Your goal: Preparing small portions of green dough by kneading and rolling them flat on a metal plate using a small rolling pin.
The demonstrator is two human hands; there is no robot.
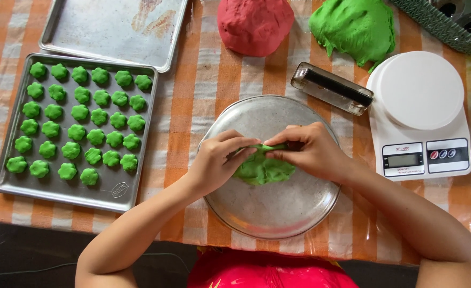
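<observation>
Thirty-four green dough pieces (pixel 79 112), two baking trays (pixel 113 193), one scale (pixel 420 114).

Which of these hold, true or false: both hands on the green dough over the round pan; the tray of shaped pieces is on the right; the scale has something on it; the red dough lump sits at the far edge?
1. Both hands, left hand and right hand, pinch the green dough over the round pan. True.
2. The tray of shaped green pieces is on the right. False: it lies on the left.
3. The white scale carries something. False: its platform is bare.
4. The red dough lump sits at the far edge. True.
</observation>
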